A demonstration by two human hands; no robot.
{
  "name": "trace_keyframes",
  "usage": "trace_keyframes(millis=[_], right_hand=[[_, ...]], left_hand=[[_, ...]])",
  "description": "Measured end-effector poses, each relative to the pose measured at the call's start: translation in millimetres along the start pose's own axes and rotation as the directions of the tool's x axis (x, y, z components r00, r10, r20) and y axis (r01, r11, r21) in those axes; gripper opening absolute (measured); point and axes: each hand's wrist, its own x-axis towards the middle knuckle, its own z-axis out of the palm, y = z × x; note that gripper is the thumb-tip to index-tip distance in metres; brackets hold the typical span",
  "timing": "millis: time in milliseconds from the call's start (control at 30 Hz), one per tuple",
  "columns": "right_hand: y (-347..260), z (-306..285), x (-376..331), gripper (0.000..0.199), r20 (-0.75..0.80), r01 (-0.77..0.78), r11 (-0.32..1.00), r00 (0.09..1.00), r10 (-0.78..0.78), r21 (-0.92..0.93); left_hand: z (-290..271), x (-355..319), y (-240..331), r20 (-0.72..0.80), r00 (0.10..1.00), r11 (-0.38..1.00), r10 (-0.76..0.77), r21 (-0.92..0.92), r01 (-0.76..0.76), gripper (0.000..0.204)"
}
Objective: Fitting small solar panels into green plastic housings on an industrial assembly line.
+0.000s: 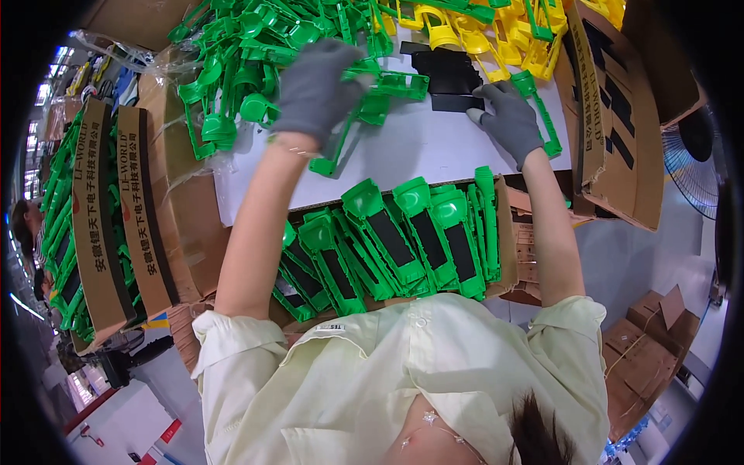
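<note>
A white worktable (434, 147) is stretching out ahead of the person, and cardboard boxes are crowding it on every side: a tall one (612, 124) is standing at the right edge, and two long ones (116, 225) at the left are holding more green parts on end. Against the person's chest, a shallow carton (505, 232) is holding a row of finished green pieces with black inserts (395, 240), leaning one on another. At the far side of the table, a heap of loose green plastic frames (248, 54) is spilling out of clear bags, and a smaller heap of yellow frames (496, 35) is lying to its right. Between the hands, a short stack of flat black plates (449, 77) is resting on the white surface. The left hand (316, 87), in a grey glove, is closing around a green frame (372, 97) and lifting it just clear of the heap. The right hand (508, 120), gloved too, is lying fingers-down with its fingertips touching the edge of the black plates, beside another green frame (542, 116); whether it is gripping anything cannot be told.
</note>
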Motion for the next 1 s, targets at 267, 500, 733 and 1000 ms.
trace_keyframes(millis=[267, 500, 733, 1000], right_hand=[[1, 4, -1, 0.031, -0.012, -0.012, 0.998, 1.0, 0.013, 0.057], [-8, 0, -17, 0.027, 0.021, -0.072, 0.986, 0.997, 0.07, 0.153], [-9, 4, -23, 0.026, -0.047, -0.13, 0.947, 0.988, 0.15, 0.293], [-67, -48, -25, 0.031, -0.013, -0.14, 0.432, 0.943, 0.333, 0.891]], left_hand=[[67, 58, 41, 0.437, 0.891, 0.961, 0.122, 0.173, -0.217, 0.023], [27, 54, 31, 0.211, 0.934, 0.942, 0.287, 0.114, -0.315, 0.024], [-56, 18, 3, -0.353, 0.839, 0.909, 0.415, 0.125, -0.397, 0.025], [-39, -22, 7, -0.251, 0.791, 0.824, 0.559, 0.275, -0.495, 0.018]])
